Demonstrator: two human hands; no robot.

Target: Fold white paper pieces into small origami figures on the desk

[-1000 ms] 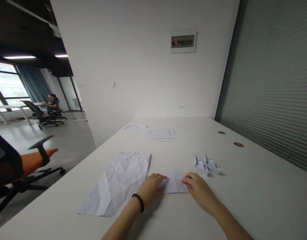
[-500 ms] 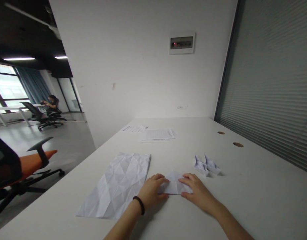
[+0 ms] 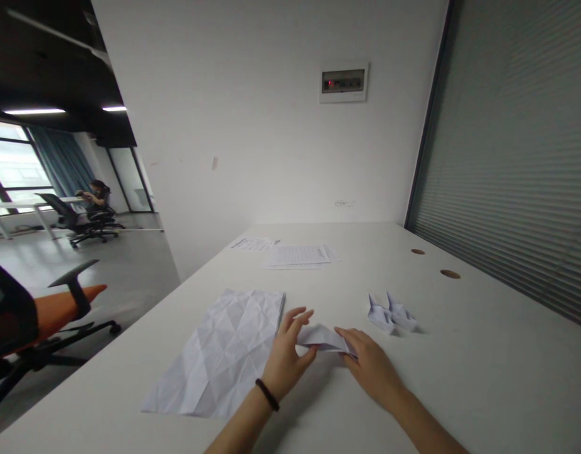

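Note:
A folded white sheet of paper (image 3: 324, 337) is raised slightly off the table between my two hands, its near edge bowed. My left hand (image 3: 288, 359), with a dark band at the wrist, is at its left end. The thumb touches the near edge while the fingers arch above, partly spread. My right hand (image 3: 373, 369) pinches the right end, fingers on top and thumb at the near edge. Beyond my right hand stand small folded paper figures (image 3: 389, 314) with pointed tips. Left of my left hand lies a large creased paper sheet (image 3: 219, 353).
Printed sheets (image 3: 297, 255) lie farther back on the white table (image 3: 366, 271). Two round holes (image 3: 450, 274) are near its right edge, beside a blind-covered glass panel (image 3: 503, 189). An orange-seated chair (image 3: 63, 309) stands at left. A person (image 3: 99, 195) sits in the background.
The folded paper has come up off the table and bent. My left fingers have lifted from its top, and my right hand has shifted slightly inward along it.

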